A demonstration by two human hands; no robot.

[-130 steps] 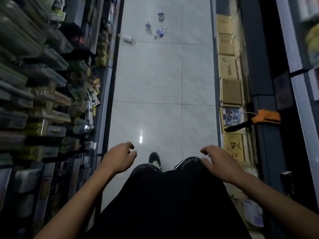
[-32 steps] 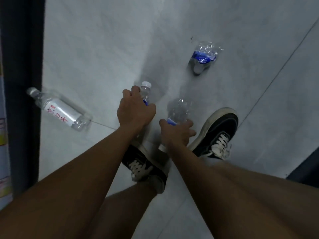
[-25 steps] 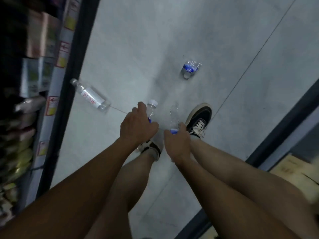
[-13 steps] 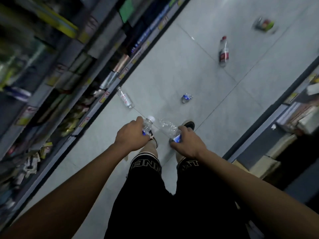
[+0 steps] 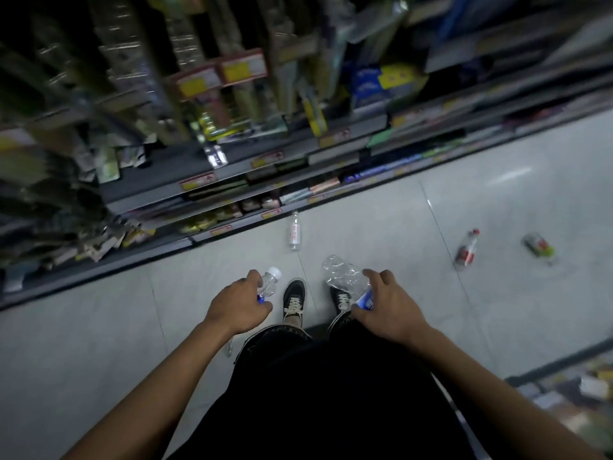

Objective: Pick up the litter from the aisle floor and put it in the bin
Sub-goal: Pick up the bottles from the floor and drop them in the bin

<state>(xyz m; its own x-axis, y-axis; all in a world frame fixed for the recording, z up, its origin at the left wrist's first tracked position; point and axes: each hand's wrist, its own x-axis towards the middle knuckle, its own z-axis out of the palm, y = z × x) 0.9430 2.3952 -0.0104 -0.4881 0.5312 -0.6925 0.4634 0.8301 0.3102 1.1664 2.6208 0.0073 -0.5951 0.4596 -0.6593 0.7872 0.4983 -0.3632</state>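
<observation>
I stand upright in a shop aisle and look down at the pale tiled floor. My left hand [image 5: 238, 308] grips a small clear bottle with a white cap [image 5: 269, 282] at waist height. My right hand [image 5: 391, 307] grips a crumpled clear bottle with a blue label [image 5: 345, 277]. Three pieces of litter lie on the floor: a clear bottle with red print [image 5: 294, 231] by the shelf base, a bottle with a red cap and red label [image 5: 467, 249] to the right, and a bottle with a green and red label [image 5: 537, 249] farther right. No bin is in view.
Stocked shelves [image 5: 232, 144] run along the left and far side of the aisle, blurred by motion. Another shelf edge [image 5: 564, 386] shows at the lower right. My two black shoes [image 5: 293, 302] stand on the tiles between my hands.
I have risen from a crouch with one bottle in each hand. My view has swung left toward the shelves, and my hands have moved apart. The small crushed bottle on the floor has left view.
</observation>
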